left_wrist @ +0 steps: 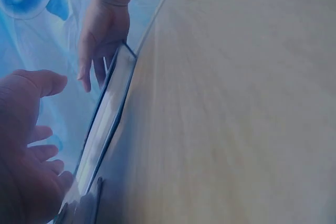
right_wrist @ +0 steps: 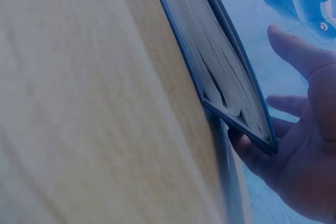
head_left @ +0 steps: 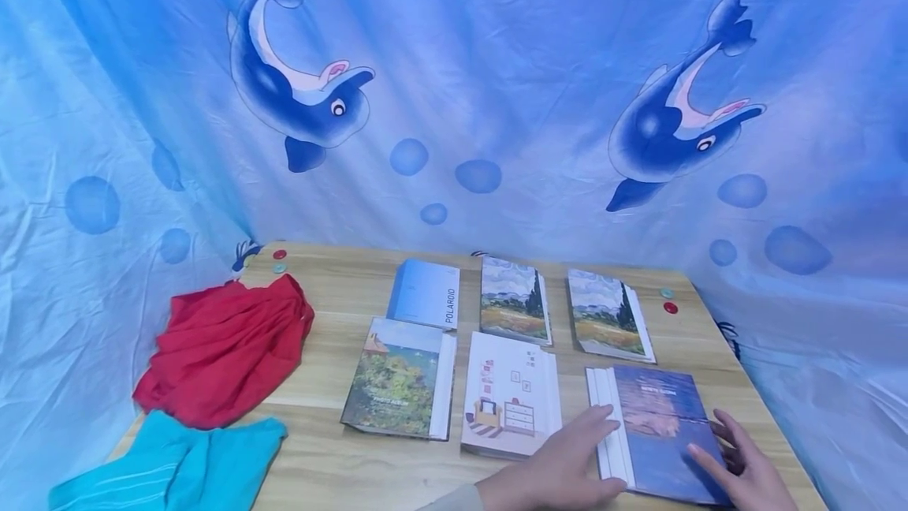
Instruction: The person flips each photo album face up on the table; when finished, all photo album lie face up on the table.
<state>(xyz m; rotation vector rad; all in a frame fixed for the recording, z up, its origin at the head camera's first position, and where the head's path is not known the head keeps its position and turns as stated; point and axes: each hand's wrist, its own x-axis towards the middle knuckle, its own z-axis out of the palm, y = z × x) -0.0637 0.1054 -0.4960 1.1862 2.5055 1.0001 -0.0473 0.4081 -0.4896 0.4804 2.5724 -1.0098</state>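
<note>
Blue-covered book [head_left: 663,432] is lying at the near right corner of the wooden table [head_left: 333,471], last in the front row, and both your hands are settling on it. Your left hand [head_left: 560,468] is resting flat with straight fingers along the book's white page edge, and your right hand [head_left: 745,468] is laying open fingers on the cover's right side; neither hand is clamping anything. In the right wrist view the near corner seems to be sitting slightly off the tabletop with your fingertips [right_wrist: 247,148] beneath it, though the angle is too steep to be sure.

Judging by the layout, you are nearing the end: five other books are already sitting in two tidy rows, namely the Polaroid book [head_left: 426,294], two landscape-cover books [head_left: 512,300] [head_left: 608,314], the garden-cover book [head_left: 399,377] and the room-illustration book [head_left: 511,393]. What is remaining looks like squaring this last one. The red cloth [head_left: 223,349] and teal cloth [head_left: 177,464] are lying bunched at the left.
</note>
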